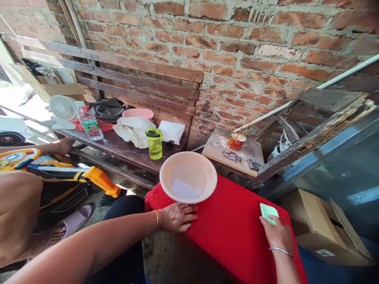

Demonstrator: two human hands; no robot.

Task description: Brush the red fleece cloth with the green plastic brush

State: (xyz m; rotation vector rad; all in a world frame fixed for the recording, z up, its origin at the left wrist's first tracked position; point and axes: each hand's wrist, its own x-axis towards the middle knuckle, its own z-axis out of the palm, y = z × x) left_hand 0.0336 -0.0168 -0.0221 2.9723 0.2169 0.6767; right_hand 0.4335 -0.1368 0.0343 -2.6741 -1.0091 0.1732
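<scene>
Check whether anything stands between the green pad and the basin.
Nothing visible stands between the green pad, held in the right hand, and the basin; only red cloth lies between. The left hand is off that line.

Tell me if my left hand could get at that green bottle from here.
Probably yes: your left hand lies on the red cloth, seemingly holding nothing. The basin partly blocks the straight line, but the way around its left side to the green bottle looks free.

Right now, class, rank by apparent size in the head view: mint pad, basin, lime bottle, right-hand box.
1. Right-hand box
2. Basin
3. Lime bottle
4. Mint pad, partly covered by the right hand
</scene>
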